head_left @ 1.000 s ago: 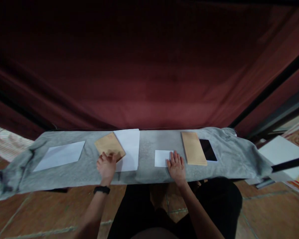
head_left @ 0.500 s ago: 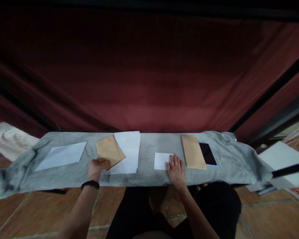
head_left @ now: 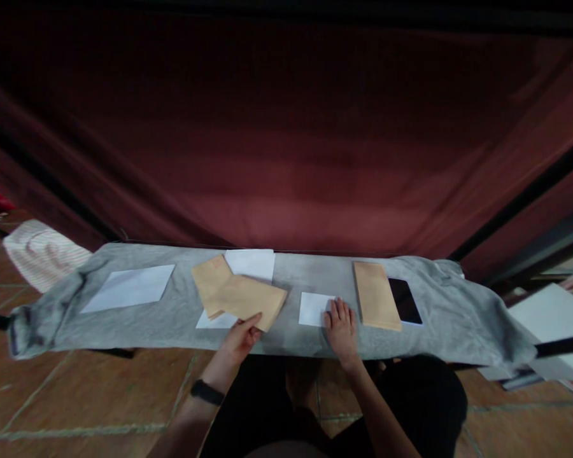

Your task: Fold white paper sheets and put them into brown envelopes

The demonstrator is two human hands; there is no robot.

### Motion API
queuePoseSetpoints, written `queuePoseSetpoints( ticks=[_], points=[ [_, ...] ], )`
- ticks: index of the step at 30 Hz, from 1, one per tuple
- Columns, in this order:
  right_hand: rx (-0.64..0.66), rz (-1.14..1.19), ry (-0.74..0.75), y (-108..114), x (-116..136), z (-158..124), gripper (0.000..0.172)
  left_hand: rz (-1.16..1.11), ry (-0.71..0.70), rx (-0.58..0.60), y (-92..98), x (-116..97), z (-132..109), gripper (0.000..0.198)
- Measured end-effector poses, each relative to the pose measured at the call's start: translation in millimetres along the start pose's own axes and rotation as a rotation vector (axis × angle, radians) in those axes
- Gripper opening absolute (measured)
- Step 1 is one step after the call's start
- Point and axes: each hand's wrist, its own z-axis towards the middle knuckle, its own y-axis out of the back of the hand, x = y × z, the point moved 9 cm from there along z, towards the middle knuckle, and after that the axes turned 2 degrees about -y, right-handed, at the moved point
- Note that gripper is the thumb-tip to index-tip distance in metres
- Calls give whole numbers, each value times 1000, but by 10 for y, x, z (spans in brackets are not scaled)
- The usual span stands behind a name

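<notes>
My left hand (head_left: 241,337) pinches the near edge of a brown paper envelope (head_left: 255,298), raised a little over the white sheets (head_left: 253,264). Another brown envelope (head_left: 210,273) lies beneath it to the left, partly covered. My right hand (head_left: 341,324) rests flat, fingers stretched out, over the right edge of a small folded white paper (head_left: 312,309). Just right of that hand is a stack of brown envelopes (head_left: 376,296).
A dark-screened phone or tablet (head_left: 405,300) lies beside the envelope stack. At the left is a white sheet (head_left: 128,289). A grey cloth (head_left: 181,331) covers the narrow table, with a dark red curtain (head_left: 286,159) behind it.
My left hand has moved right, bringing one brown envelope off the other and across the white sheets. My right hand stays on the small white paper. The view has shifted slightly.
</notes>
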Motion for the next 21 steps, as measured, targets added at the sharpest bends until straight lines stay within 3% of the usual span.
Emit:
queuePoseSetpoints(
  ticks=[4, 7, 9, 13, 16, 21],
  points=[
    [75, 584, -191, 34, 40, -32, 60, 11, 29, 101, -479, 656, -6, 31],
    [265, 1069, -311, -93, 230, -109, 63, 28, 54, 174, -669, 965, -60, 32],
    [323, 1272, -434, -165, 277, -169, 62, 37, 76, 217, -732, 1090, -109, 31],
    [329, 1398, -642, -241, 209, -261, 48, 51, 124, 278, -766, 1177, -158, 25],
    [390, 1449, -627, -225, 276, -249, 38, 69, 163, 308, -767, 1165, -154, 21],
    [404, 1417, -566, -197, 332, -125, 40, 105, 217, 334, -768, 1204, -184, 25]
  ],
)
